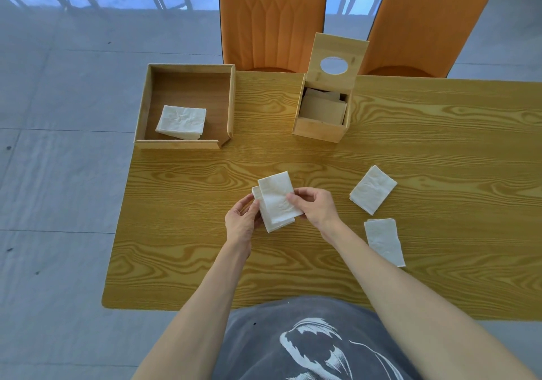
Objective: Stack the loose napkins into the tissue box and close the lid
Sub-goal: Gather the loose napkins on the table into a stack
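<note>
A small stack of white folded napkins [275,200] is held over the middle of the table. My left hand [242,221] grips its left edge and my right hand [315,206] pinches its right side. Two more loose napkins lie to the right: one tilted napkin [373,189] and one nearer napkin [384,240]. The wooden tissue box [318,131] stands at the back, with napkins inside. Its lid [337,56], with an oval hole, stands open and upright.
A shallow wooden tray [176,144] at the table's back left corner holds another stack of napkins [181,121]. Two orange chairs [272,18] stand behind the table. The table's left edge [117,233] drops to a grey floor.
</note>
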The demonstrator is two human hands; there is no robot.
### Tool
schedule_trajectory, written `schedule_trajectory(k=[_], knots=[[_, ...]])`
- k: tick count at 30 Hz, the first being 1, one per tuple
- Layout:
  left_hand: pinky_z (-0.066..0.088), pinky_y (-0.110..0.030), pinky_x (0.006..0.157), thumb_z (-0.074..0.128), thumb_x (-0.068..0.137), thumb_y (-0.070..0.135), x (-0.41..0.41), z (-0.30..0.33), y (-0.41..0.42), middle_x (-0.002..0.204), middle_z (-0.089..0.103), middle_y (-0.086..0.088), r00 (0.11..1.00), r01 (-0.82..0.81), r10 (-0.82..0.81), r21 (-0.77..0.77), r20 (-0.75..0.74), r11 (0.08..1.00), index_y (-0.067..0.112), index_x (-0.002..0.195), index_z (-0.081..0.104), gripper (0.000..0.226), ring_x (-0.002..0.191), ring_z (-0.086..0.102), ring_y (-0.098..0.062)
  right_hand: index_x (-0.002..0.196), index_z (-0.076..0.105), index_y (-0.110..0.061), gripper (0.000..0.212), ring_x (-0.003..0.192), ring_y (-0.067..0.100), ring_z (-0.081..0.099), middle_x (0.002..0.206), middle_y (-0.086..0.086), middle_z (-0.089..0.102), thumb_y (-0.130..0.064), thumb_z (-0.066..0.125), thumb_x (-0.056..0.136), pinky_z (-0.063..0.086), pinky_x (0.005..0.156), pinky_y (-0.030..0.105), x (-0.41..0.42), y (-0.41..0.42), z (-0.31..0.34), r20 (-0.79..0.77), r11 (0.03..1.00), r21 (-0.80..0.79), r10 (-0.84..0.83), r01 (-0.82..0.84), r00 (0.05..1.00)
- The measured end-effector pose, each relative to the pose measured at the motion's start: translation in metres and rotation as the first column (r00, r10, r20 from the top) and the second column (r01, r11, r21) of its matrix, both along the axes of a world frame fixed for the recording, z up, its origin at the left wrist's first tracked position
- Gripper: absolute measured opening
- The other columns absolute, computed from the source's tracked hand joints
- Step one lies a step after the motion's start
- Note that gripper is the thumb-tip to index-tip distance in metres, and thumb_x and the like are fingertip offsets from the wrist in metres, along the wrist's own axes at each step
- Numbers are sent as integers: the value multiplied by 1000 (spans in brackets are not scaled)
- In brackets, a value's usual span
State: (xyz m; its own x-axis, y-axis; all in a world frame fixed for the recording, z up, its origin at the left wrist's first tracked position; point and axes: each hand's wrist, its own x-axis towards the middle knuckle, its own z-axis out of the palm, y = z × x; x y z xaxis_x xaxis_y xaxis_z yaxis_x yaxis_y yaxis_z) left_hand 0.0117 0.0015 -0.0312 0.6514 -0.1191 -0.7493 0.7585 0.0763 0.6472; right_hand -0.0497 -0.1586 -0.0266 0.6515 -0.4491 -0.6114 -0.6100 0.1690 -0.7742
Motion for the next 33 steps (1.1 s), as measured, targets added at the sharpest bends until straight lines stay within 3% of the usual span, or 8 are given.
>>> schedule_trajectory(k=[4, 9, 15, 19, 27, 30, 33], knots=[[59, -31, 71, 68, 91, 14, 0, 1, -1, 94, 75, -10, 1000, -4, 4, 2, -14, 1000, 14, 110, 64, 20, 82, 73, -20, 103, 74, -12, 26, 93, 18, 73, 97, 2, 76, -28, 79, 83, 61, 79, 33, 1, 7, -10, -72, 996, -78, 32, -37, 997], [59, -31, 72, 69, 91, 16, 1, 4, -2, 96, 75, -7, 999, 32, -32, -4, -1, 999, 15, 112, 64, 22, 82, 73, -16, 103, 77, -16, 27, 96, 14, 69, 103, -2, 76, -34, 78, 83, 57, 87, 34, 4, 12, -8, -156, 941, -306, 97, -141, 983], [61, -30, 73, 74, 83, 0, -2, 4, -4, 102, 74, -7, 990, 132, -133, 10, 52, 991, 14, 119, 60, 41, 87, 74, -19, 107, 76, -18, 28, 101, 19, 69, 107, 0, 76, -36, 74, 86, 57, 85, 41, 4, 15, -3, -213, 872, -423, 168, -246, 963], [60, -33, 76, 72, 83, -3, -5, 0, -9, 102, 74, -8, 984, 162, -164, 33, 62, 986, 12, 122, 59, 44, 90, 73, -23, 115, 71, -19, 35, 99, 17, 66, 106, -2, 73, -38, 73, 86, 56, 84, 37, -8, 6, 1, -242, 844, -467, 167, -265, 956], [59, -38, 84, 71, 84, -3, -17, -2, -23, 114, 71, -13, 969, 240, -241, 32, 58, 970, 9, 129, 56, 49, 100, 71, -26, 116, 69, -17, 28, 102, 20, 64, 106, 0, 72, -33, 65, 93, 51, 80, 33, -81, -48, 12, -298, 811, -581, -133, -69, 945], [58, -37, 84, 71, 85, -4, -24, -2, -29, 113, 71, -12, 962, 265, -266, 31, 58, 964, 7, 129, 55, 49, 100, 71, -26, 119, 66, -18, 31, 101, 22, 61, 118, 4, 64, -34, 65, 93, 45, 77, 32, -106, -63, 12, -347, 781, -624, -255, -20, 903], [59, -33, 79, 70, 85, -5, -29, -1, -33, 107, 71, -8, 957, 284, -285, 27, 58, 958, 10, 127, 56, 46, 93, 71, -21, 130, 57, -18, 45, 107, 28, 59, 132, 11, 51, -37, 68, 90, 48, 80, 37, -123, -71, 12, -435, 786, -619, -331, -11, 837]])
